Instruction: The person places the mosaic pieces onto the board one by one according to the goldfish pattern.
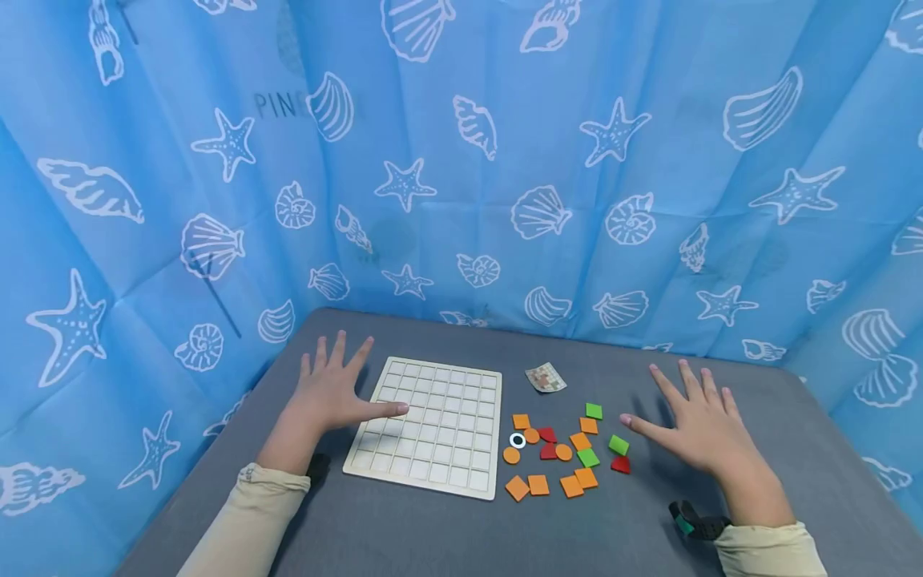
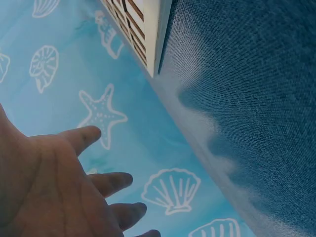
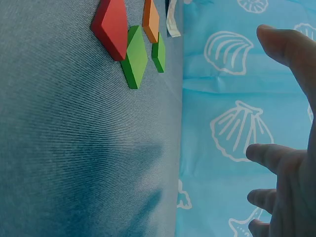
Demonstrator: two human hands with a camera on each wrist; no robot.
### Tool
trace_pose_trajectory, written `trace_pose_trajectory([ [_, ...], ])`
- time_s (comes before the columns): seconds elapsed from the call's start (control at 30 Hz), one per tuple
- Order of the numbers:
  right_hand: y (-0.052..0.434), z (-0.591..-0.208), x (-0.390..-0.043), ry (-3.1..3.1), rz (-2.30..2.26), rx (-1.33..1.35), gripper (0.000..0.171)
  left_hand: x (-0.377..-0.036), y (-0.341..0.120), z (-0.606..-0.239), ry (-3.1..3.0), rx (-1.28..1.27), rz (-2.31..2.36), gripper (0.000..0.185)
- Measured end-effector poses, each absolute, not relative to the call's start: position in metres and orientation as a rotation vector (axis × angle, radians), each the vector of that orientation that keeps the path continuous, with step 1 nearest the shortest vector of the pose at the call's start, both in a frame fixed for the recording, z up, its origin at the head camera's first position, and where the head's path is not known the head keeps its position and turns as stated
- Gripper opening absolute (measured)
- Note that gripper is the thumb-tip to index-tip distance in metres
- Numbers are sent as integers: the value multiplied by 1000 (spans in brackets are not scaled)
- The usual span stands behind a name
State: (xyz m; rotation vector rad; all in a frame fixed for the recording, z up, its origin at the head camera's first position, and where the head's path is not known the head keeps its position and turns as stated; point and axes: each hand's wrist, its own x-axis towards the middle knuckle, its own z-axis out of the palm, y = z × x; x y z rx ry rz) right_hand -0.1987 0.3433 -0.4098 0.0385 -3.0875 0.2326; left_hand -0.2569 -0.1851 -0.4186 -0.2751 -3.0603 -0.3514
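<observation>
A white gridded board (image 1: pixel 450 425) lies flat on the grey table. My left hand (image 1: pixel 328 397) is held with fingers spread at the board's left side, its thumb reaching over the grid. In the left wrist view that hand (image 2: pixel 54 192) holds nothing. To the right of the board lie loose flat pieces: orange squares (image 1: pixel 538 485), orange discs (image 1: pixel 563 453), green squares (image 1: pixel 588 457), red pieces (image 1: pixel 620 464) and a white disc (image 1: pixel 513 437) with a dark centre. Beyond these pieces, on their right, my right hand (image 1: pixel 699 425) hovers with spread fingers and grips nothing.
A small paper card (image 1: pixel 546 377) with a coloured grid pattern lies behind the pieces. Blue curtains (image 1: pixel 447 176) with white shell and starfish prints hang behind and beside the table (image 1: pixel 577 545). Each wrist wears a dark strap (image 1: pixel 698 522).
</observation>
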Motion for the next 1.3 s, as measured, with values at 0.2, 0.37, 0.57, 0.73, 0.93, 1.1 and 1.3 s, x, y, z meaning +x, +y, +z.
trace_pose_trajectory([
  [0.2,339,-404,-199,-3022,245,70,98,-258,-185,-415,-3036,-330,-368,119],
  [0.37,336,-400,-200,-3000,360,133,71,-261,-186,-412,-3075,-365,-508,75],
  [0.57,335,-407,-202,-3017,503,236,48,-267,-190,-418,-3119,-393,-780,58],
  [0.73,332,-411,-201,-3055,630,306,40,-271,-193,-424,-3133,-409,-950,48],
  [0.93,325,-415,-201,-3131,756,301,43,-277,-196,-432,-3134,-310,-1268,42],
  [1.1,322,-420,-203,-3172,808,313,50,-278,-196,-434,-3095,-170,-1504,41],
  [1.3,323,-427,-206,-3180,843,362,47,-278,-194,-436,-3065,-12,-1590,39],
])
